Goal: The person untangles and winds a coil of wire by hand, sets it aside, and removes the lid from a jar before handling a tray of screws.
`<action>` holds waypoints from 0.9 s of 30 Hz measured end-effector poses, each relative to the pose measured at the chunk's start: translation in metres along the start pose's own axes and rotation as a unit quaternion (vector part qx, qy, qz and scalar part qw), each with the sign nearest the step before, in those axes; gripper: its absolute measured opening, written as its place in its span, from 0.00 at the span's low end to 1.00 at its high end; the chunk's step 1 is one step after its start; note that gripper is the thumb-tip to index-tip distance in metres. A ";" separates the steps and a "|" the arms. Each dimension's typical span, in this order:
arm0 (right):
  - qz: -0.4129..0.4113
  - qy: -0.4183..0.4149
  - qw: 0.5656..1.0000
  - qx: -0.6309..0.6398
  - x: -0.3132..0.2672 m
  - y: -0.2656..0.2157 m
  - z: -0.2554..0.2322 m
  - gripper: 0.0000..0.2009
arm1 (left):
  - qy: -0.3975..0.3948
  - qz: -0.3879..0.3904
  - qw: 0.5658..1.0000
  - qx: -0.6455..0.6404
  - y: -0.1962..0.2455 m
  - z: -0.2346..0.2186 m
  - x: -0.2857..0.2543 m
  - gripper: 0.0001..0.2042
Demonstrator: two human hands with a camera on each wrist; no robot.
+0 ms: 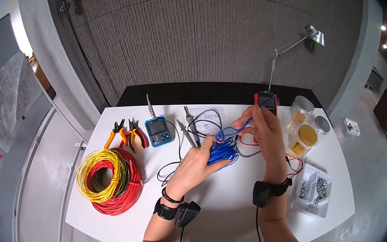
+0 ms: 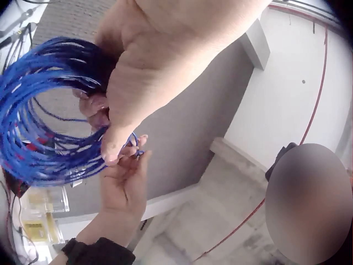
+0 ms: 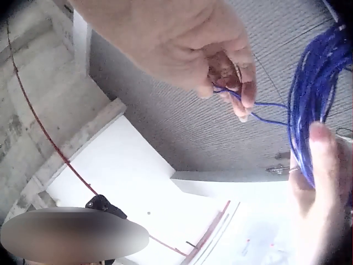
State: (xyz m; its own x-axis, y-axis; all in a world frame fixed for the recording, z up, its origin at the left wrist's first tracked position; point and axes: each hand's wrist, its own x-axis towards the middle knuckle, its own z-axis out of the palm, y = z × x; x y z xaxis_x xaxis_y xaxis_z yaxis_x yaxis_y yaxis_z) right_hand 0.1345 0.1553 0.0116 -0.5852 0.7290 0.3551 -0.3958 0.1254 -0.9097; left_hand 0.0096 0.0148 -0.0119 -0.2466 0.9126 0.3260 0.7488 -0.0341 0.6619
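A coil of blue wire is gripped by the left hand, its thumb along the near side. In the left wrist view the coil hangs as a wide ring from the left hand. To its right, the right hand is raised and pinches a loose blue strand that runs back to the coil. The right wrist view shows the right hand with the strand between thumb and fingers, and the left hand around the coil.
Yellow wire and red wire coils lie at the left, below two pliers. A blue-edged meter and black probe leads stand behind the hands. Jars, a white tray of metal parts and a lamp are at the right.
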 end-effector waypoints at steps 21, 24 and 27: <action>-0.018 -0.033 0.997 -0.072 -0.002 0.000 -0.003 0.18 | -0.016 -0.010 0.999 0.026 -0.003 0.006 0.001 0.27; -0.027 -0.049 0.998 -0.037 0.000 0.005 -0.007 0.19 | -0.011 0.004 1.000 0.023 0.000 0.004 0.000 0.25; 0.009 -0.048 0.999 -0.007 0.000 0.004 -0.007 0.18 | -0.016 0.001 1.000 0.022 0.001 0.003 0.000 0.25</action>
State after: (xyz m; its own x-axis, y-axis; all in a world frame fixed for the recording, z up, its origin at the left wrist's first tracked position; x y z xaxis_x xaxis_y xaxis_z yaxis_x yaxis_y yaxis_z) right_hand 0.1379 0.1606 0.0069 -0.6579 0.6633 0.3567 -0.3750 0.1223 -0.9189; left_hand 0.0125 0.0161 -0.0136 -0.2267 0.9249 0.3053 0.7753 -0.0184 0.6314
